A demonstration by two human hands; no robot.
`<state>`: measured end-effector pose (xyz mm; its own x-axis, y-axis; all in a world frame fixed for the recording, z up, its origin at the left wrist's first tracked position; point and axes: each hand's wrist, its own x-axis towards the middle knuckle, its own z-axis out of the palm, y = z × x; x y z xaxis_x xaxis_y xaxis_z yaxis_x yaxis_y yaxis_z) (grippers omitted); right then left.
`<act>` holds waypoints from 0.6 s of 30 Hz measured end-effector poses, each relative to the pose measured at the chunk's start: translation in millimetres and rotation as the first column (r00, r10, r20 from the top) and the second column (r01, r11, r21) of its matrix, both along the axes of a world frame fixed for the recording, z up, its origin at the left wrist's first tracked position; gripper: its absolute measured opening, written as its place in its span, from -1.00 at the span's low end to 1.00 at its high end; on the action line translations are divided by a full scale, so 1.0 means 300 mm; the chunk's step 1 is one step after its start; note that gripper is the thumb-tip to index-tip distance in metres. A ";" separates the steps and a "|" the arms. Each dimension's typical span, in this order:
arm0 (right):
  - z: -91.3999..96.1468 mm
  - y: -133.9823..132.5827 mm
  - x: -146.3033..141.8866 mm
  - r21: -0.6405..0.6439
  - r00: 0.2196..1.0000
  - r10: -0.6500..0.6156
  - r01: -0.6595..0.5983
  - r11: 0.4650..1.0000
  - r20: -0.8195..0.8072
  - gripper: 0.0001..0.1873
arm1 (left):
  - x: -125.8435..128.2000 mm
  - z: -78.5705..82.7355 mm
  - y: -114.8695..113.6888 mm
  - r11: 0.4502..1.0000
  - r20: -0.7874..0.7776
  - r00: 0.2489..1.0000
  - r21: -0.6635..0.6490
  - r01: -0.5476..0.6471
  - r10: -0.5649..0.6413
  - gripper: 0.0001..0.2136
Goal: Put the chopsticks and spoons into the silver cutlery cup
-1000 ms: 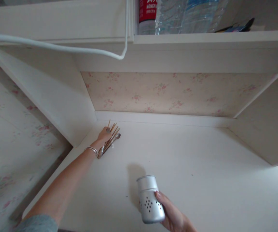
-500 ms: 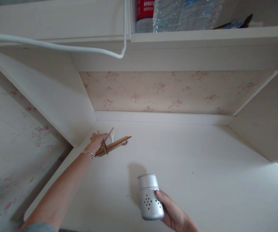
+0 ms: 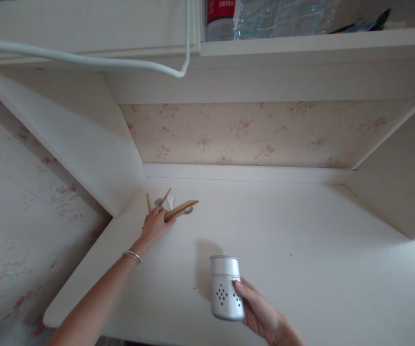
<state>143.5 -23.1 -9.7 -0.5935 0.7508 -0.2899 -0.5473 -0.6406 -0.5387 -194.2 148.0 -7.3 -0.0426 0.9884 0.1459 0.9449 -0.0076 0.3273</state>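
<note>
My left hand (image 3: 156, 224) reaches to the back left corner of the white desk (image 3: 301, 240) and closes on a bundle of wooden chopsticks (image 3: 180, 208) lying there. A metal spoon (image 3: 188, 210) lies beside them; a second spoon bowl (image 3: 158, 202) and a white spoon (image 3: 170, 199) show just behind the hand. A silver bracelet (image 3: 132, 256) circles that wrist. My right hand (image 3: 260, 315) grips a silver metal cup with punched holes (image 3: 225, 287), upright, near the desk's front edge.
A flowered back panel (image 3: 250, 132) and white side panels close in the desk. On the shelf above stand a red-labelled bottle (image 3: 219, 17) and clear plastic bottles (image 3: 275, 17). A white cable (image 3: 85, 60) hangs across the upper left.
My left hand has pulled the chopsticks and spoons out of the corner, toward me and to the right, and they now lie flatter. The cup in my right hand has barely moved.
</note>
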 end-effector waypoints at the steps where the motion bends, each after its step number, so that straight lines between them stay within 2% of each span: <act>1: -0.001 -0.001 0.000 0.003 1.000 0.000 0.000 1.000 0.004 -0.50 | 0.002 -0.002 -0.001 1.000 -0.014 1.000 0.002 0.001 -0.001 -0.68; 6: -0.008 -0.009 0.001 0.002 1.000 -0.015 0.015 1.000 -0.003 -0.56 | -0.007 -0.002 0.010 0.999 -0.026 0.999 0.033 0.019 -0.018 -0.68; 9: -0.009 -0.009 0.001 0.004 1.000 -0.014 0.014 1.000 -0.009 -0.58 | -0.024 -0.005 0.019 0.996 -0.015 0.999 0.077 -0.042 0.044 -0.61; 13: -0.007 -0.005 0.000 -0.001 1.000 -0.011 0.011 1.000 0.001 -0.58 | -0.055 -0.028 0.041 0.978 0.015 0.989 0.148 -0.145 0.144 -0.65; 15: -0.004 -0.004 -0.001 -0.002 1.000 -0.010 0.010 1.000 0.011 -0.56 | -0.068 -0.045 0.050 0.977 0.026 0.991 0.168 -0.134 0.132 -0.66; 18: 0.001 -0.003 -0.002 -0.016 1.000 -0.010 0.011 1.000 0.024 -0.51 | -0.077 -0.072 0.054 0.983 0.029 0.998 0.172 -0.058 0.054 -0.65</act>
